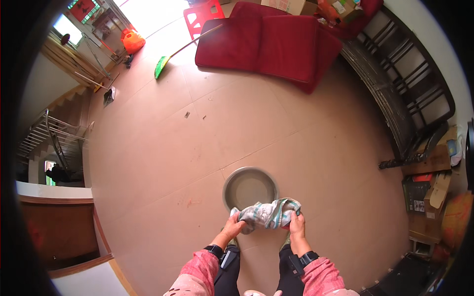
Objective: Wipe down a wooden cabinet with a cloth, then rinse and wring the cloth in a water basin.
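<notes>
A twisted cloth [264,214], white with teal stripes and grey patches, is stretched between my two hands. My left hand [232,226] grips its left end, and my right hand [297,224] grips the other end. Just beyond the cloth stands a round metal basin [250,187] on the tiled floor; the cloth hides part of its near rim. Greyish liquid seems to be in the basin, though its depth cannot be told. My feet are on either side, partly hidden below the cloth.
Red cushions [259,46] lie ahead, with a green-bristled broom [161,66] leaning by them and a red plastic stool [203,16] behind. A dark wooden bench [389,85] and cardboard boxes [426,218] line the right side. Small debris [187,114] dots the floor. A dustpan [109,97] stands left.
</notes>
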### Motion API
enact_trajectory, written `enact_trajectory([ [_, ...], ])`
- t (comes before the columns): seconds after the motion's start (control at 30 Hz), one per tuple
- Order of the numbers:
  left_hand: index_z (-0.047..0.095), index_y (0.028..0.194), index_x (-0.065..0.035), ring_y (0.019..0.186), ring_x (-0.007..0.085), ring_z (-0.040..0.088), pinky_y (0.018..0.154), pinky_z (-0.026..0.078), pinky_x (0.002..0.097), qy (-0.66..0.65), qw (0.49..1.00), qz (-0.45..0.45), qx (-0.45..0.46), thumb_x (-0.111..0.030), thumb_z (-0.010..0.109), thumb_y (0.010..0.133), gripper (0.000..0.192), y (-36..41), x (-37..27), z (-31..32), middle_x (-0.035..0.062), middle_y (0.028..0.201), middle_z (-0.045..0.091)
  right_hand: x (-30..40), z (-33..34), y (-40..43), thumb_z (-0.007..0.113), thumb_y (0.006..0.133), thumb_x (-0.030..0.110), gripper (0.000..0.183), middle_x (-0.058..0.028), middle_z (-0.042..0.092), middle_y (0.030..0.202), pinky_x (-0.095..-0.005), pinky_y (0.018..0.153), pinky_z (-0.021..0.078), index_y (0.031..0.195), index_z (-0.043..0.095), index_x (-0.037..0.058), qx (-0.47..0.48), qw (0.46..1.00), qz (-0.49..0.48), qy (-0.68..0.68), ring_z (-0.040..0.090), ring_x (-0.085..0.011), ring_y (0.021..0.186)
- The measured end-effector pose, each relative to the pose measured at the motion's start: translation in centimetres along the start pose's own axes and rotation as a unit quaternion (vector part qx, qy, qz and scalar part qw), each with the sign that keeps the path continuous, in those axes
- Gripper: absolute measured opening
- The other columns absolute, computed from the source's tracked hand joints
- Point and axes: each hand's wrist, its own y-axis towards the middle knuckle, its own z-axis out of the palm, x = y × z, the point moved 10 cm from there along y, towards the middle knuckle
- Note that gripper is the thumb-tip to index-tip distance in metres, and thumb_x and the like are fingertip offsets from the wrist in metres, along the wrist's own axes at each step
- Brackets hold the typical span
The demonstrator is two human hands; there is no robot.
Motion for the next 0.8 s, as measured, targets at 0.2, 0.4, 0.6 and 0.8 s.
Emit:
enact_trajectory([
  [0.2,0.059,0.106,-0.0030,0.092,0.0220,0.057,0.085,0.044,0.0313,0.041,0.993,0.035,-0.108,-0.013,0.055,0.079,0.029,1.5,2.7,-6.9,0.0118,0.094,0.061,11.3,10.6,-7.6,0.046,0.092,0.020,0.025,-0.0031,0.057,0.087,-0.0230,0.040,0.0469,0.109,0.053,0.0027,0.121,0.992,0.029,0.001,0.055,-0.0094,0.063],
  [0.4,0.055,0.118,-0.0105,0.105,0.0303,0.054,0.091,0.043,0.0371,0.202,0.973,0.000,-0.113,-0.013,0.053,0.082,0.036,2.2,4.9,-7.2,0.0180,0.110,0.057,10.2,14.4,-10.7,0.049,0.089,0.015,0.017,0.0008,0.057,0.080,-0.0201,0.040,0.0414,0.100,0.060,0.0066,0.208,0.975,0.058,-0.047,0.051,-0.0061,0.061],
  [0.6,0.039,0.134,-0.0080,0.120,0.0205,0.043,0.103,0.032,0.0336,-0.121,0.987,0.104,0.033,-0.005,0.069,0.072,0.069,1.0,1.2,-2.9,0.0084,0.128,0.048,12.6,18.2,-10.8,0.053,0.083,0.007,0.011,-0.0119,0.058,0.064,-0.0297,0.057,0.0450,0.091,0.061,0.0039,0.282,0.936,-0.136,-0.161,0.058,-0.0158,0.059],
  [0.8,0.063,0.099,-0.0054,0.098,0.0211,0.057,0.089,0.043,0.0314,-0.041,0.992,0.038,-0.112,-0.002,0.064,0.071,0.028,1.0,3.6,-5.1,0.0091,0.103,0.060,13.7,19.5,-9.6,0.050,0.086,0.006,0.011,-0.0043,0.058,0.068,-0.0266,0.059,0.0439,0.091,0.058,0.0014,0.291,0.936,-0.106,-0.164,0.052,-0.0083,0.065],
])
